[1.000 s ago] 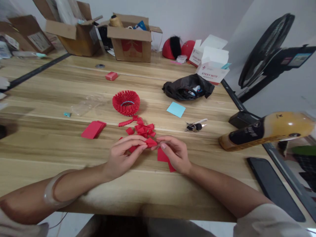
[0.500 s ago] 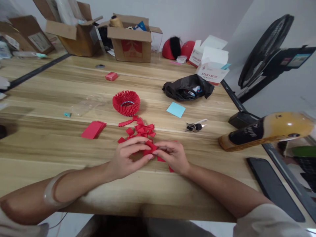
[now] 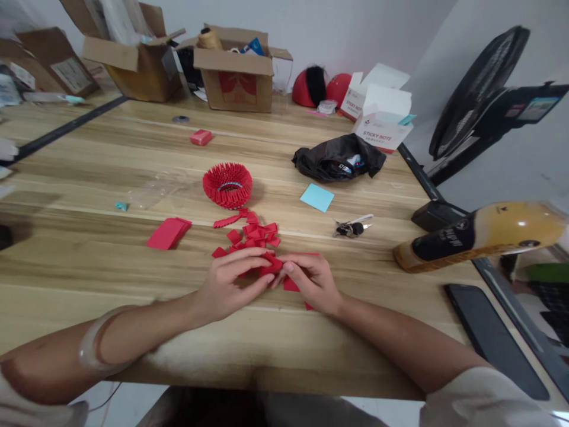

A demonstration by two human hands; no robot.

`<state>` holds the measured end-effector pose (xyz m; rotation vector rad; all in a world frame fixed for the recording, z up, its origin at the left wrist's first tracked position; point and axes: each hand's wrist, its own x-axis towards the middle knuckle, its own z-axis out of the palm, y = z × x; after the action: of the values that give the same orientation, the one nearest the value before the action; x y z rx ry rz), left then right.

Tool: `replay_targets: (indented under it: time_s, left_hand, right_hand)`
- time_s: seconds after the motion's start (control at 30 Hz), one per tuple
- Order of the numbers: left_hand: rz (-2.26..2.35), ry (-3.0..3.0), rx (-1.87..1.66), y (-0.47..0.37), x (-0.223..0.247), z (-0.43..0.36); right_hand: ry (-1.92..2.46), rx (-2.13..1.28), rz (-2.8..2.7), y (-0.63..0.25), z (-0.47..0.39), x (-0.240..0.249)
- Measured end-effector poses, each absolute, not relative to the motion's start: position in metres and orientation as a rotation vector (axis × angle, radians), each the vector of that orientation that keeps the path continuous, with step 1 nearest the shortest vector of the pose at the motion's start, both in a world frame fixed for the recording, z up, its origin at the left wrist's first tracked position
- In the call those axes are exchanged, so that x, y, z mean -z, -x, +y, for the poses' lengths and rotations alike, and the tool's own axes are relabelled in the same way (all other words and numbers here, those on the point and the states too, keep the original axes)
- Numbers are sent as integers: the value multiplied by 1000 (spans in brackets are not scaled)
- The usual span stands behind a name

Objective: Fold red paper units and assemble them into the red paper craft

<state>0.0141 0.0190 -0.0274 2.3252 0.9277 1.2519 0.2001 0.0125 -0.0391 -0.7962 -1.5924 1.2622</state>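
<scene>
Between my two hands is a small folded red paper (image 3: 269, 265). My left hand (image 3: 233, 281) pinches it from the left, and the fingers of my right hand (image 3: 311, 281) close on its right end. Just beyond my fingers lies a loose pile of folded red pieces (image 3: 254, 232). More red paper (image 3: 291, 283) shows partly under my right hand. A round red bowl of many folded pieces (image 3: 227, 186) stands behind the pile. To the left is a stack of red paper sheets (image 3: 168, 233).
On the right are a blue paper pad (image 3: 317, 197), keys (image 3: 351, 228), a black bag (image 3: 338, 159), a large yellow bottle (image 3: 480, 234) and a phone (image 3: 493, 338). Cardboard boxes (image 3: 240, 83) stand at the back; a fan (image 3: 480, 89) is at the right.
My right thumb and fingers have shifted slightly at the right end of the folded red paper, which has tilted a little. The other objects have not moved.
</scene>
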Motion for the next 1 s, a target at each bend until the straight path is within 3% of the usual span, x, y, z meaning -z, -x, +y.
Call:
replay_targets:
  time_s: [0.5,1.0]
  left_hand:
    - [934,-2277,-1185,-11,29,19]
    - [902,-2274,-1139,-11,27,19]
  right_hand:
    - [920,-1331,-1677,-199,16,41]
    - [943,-1037,-2020,-200,17,42]
